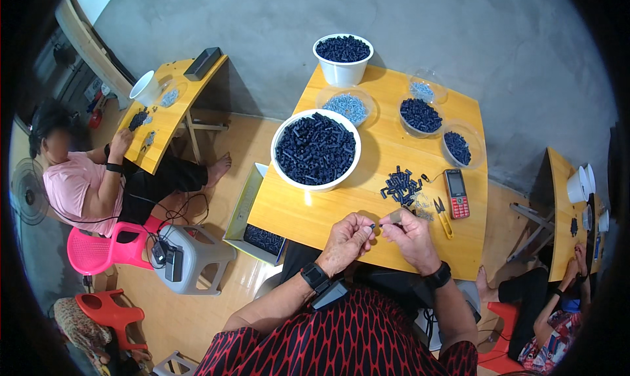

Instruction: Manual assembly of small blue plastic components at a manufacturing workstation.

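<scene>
Near the left edge of the table (282,212) stands a white bucket (319,188) of dark pieces (316,149). Above the near edge, the left hand (349,241) pinches a small dark tube (373,226); the right hand (415,240) narrowly grips another dark bit (382,226). Rightward lie yellow-handled cutters (446,226).

Dark bits (372,227) are pinched by left hand (351,239) and right hand (412,239).
Two tubs (316,185) are filled; beside a dark pile (401,186) on the table (282,213), snips (445,224) and a phone (457,195) are laid.
</scene>
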The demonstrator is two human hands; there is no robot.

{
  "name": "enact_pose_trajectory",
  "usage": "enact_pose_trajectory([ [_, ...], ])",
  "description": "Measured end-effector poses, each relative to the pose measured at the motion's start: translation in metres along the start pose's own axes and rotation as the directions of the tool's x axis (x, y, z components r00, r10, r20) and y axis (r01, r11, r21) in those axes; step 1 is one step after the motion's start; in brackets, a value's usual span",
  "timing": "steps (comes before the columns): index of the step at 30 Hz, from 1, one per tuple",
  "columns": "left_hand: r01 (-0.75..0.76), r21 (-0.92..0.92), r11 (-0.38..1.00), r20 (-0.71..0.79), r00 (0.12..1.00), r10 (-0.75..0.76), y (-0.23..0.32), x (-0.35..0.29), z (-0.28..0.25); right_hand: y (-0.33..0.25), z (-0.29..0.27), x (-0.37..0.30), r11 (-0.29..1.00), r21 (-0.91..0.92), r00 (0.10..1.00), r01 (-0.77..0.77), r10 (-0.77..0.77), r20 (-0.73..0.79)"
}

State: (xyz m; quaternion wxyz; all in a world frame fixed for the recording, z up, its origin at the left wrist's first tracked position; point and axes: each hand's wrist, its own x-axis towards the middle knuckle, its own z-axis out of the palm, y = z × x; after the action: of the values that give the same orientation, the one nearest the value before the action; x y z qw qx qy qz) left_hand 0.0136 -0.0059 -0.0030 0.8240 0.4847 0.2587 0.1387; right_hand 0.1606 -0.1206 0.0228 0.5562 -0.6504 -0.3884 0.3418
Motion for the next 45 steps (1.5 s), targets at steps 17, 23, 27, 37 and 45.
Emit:
enact_pose_trajectory([
  [17, -0.017, 0.014, 1.0, -0.008, 1.0, 0.017, 0.0, -0.001, 0.0, -0.001, 0.008, 0.004, 0.998, 0.066, 1.0, 0.002, 0.0, -0.022],
  [23, -0.021, 0.02, 1.0, -0.021, 1.0, 0.022, 0.002, -0.002, 0.003, -0.005, 0.008, 0.007, 0.999, -0.032, 1.0, 0.0, 0.0, -0.019],
  [27, -0.051, 0.015, 0.999, -0.021, 0.998, 0.051, -0.006, -0.001, 0.002, -0.013, 0.008, 0.012, 0.996, -0.027, 0.996, -0.09, 0.09, -0.003],
  [37, -0.105, 0.042, 0.994, -0.056, 0.993, 0.107, -0.011, -0.001, 0.004, -0.019, 0.007, 0.016, 0.98, 0.031, 0.98, -0.197, 0.196, 0.048],
  [45, -0.09, 0.109, 0.99, -0.062, 0.993, 0.097, -0.01, -0.001, 0.005, -0.017, 0.008, 0.015, 0.977, 0.037, 0.971, -0.209, 0.202, 0.127],
])
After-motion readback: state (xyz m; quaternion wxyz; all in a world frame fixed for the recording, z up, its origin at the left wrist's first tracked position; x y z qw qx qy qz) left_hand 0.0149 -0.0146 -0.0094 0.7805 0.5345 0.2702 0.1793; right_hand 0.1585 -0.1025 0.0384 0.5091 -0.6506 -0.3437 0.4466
